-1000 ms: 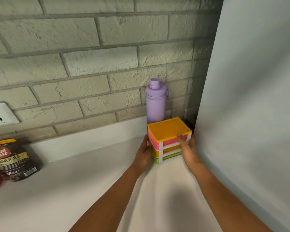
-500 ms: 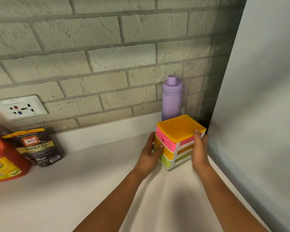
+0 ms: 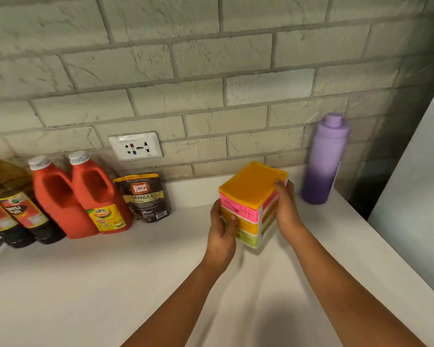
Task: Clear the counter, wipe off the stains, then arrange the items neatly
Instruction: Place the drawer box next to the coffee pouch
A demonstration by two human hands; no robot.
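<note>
along the wall at the left stand dark sauce bottles (image 3: pixel 23 216), two red jugs (image 3: pixel 85 196) and a granules pouch (image 3: pixel 145 196). on the white table (image 3: pixel 110 284), the left hand (image 3: pixel 222 227) and right hand (image 3: pixel 286 211) grip opposite sides of the mini drawer unit (image 3: pixel 251 199), tilted. a purple bottle (image 3: pixel 323 161) stands near its right.

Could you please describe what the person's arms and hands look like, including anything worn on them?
Both forearms are bare up to the frame's lower edge, with no sleeves in view. The left hand and right hand wear no gloves, and no watch, bracelet or ring shows on the visible wrists or fingers.
</note>
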